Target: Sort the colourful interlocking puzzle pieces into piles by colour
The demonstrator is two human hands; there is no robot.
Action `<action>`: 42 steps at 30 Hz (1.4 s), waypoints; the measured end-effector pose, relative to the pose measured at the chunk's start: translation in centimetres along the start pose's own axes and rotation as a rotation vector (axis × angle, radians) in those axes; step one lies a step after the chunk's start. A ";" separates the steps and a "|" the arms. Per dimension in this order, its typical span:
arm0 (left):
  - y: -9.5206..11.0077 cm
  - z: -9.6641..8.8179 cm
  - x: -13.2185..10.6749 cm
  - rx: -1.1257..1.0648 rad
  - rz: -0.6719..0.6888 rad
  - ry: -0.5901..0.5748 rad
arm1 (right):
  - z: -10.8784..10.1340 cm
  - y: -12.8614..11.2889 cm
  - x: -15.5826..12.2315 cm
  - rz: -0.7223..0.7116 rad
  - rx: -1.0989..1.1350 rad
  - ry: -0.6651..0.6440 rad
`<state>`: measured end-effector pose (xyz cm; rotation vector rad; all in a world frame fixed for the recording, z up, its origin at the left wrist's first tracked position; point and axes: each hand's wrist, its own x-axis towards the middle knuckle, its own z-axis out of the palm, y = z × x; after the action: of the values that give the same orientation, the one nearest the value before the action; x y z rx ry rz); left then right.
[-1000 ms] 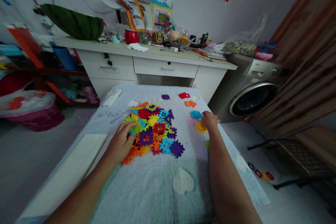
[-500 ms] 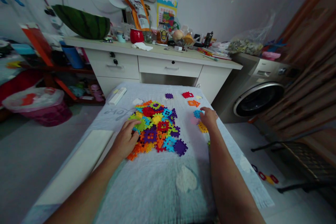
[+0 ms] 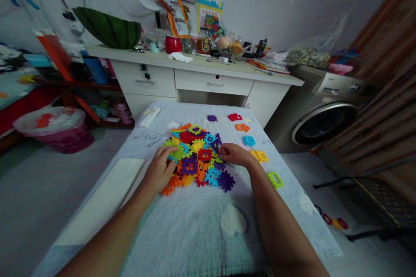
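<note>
A heap of colourful plastic interlocking tiles [image 3: 189, 166] lies on the cloth-covered table. My left hand [image 3: 161, 168] rests at the heap's left side, fingers apart, touching a light green tile [image 3: 178, 153]. At the right edge of the heap is my right hand [image 3: 236, 154], its fingers bent and slightly apart by a purple tile. No tile shows clearly between them. Single tiles form a curved row on the right: purple [image 3: 212, 118], red [image 3: 234, 117], orange [image 3: 242, 127], blue [image 3: 248, 140], yellow [image 3: 259, 156] and green [image 3: 275, 179]. My right wrist partly covers a pink patch.
A long white box [image 3: 150, 118] lies on the table's far left, and a pale board [image 3: 100, 201] runs along its left edge. Behind stands a white desk [image 3: 212, 82] with a watermelon piece [image 3: 108, 28] and jars. A washing machine [image 3: 320, 108] is at right, a pink bin [image 3: 61, 134] at left.
My right hand has moved left from the blue tile to the heap's right edge, uncovering the blue, yellow and green tiles. My left hand stays on the heap. The view has shifted slightly.
</note>
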<state>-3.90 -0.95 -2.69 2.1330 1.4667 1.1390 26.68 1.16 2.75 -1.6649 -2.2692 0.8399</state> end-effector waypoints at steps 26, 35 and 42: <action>0.1 0.8 0.4 -0.082 0.011 0.084 | 1.3 4.3 3.0 0.209 -0.281 0.426; 0.0 1.2 0.6 -0.083 -0.020 0.079 | -0.7 5.5 6.2 0.222 -0.011 0.550; 0.6 0.9 0.7 -0.092 -0.041 0.080 | -0.9 4.0 12.3 0.310 -0.021 0.633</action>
<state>-2.74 -0.44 -2.63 2.0085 1.4557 1.2645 26.17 13.66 -0.75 -1.9654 -1.6229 0.2669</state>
